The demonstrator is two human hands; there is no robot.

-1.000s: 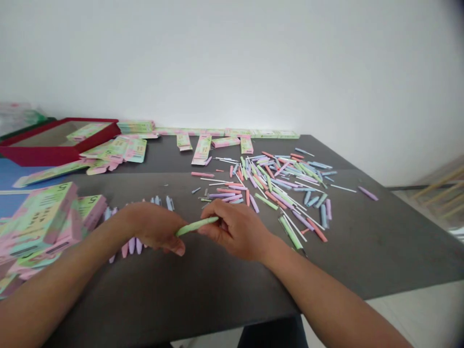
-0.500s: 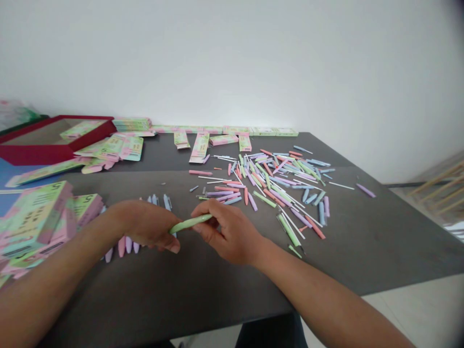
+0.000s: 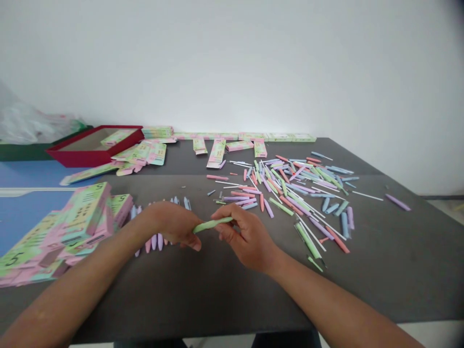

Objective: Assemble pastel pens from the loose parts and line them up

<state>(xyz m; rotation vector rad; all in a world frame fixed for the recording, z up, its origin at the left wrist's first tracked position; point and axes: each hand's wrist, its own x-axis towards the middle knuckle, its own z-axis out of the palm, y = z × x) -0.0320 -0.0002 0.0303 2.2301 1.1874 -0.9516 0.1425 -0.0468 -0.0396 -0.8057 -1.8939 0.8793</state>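
Head and view have swung a little to the left since the earlier frame, so everything on the table sits further right in the picture, while the pale green pen (image 3: 212,224) stays gripped between the two hands, slanting slightly upward toward the right. Fingers of the left hand (image 3: 168,223) curl closed around the pen's lower left end, with their tips pointing down toward the tabletop. On the right hand (image 3: 248,239), the thumb and fingers are nearly closed in a pinch on the upper right part of the pen, leaving a short stretch of it showing between the two hands. Just behind the left fingers lie a few pale blue pen parts (image 3: 186,203), and a row of pink and lilac pen parts (image 3: 154,241) lies beneath and just left of them, partly hidden by that hand. Farther left of the fingers is a pile of pink and green printed cartons (image 3: 61,237). Beyond and to the right of the right fingers, a loose heap of pastel pen barrels and thin white sticks (image 3: 290,193) spreads across the dark table (image 3: 217,299). Well past the fingertips, toward the wall, a red box (image 3: 94,147) holds a flat carton, and more cartons (image 3: 239,137) line the far edge.
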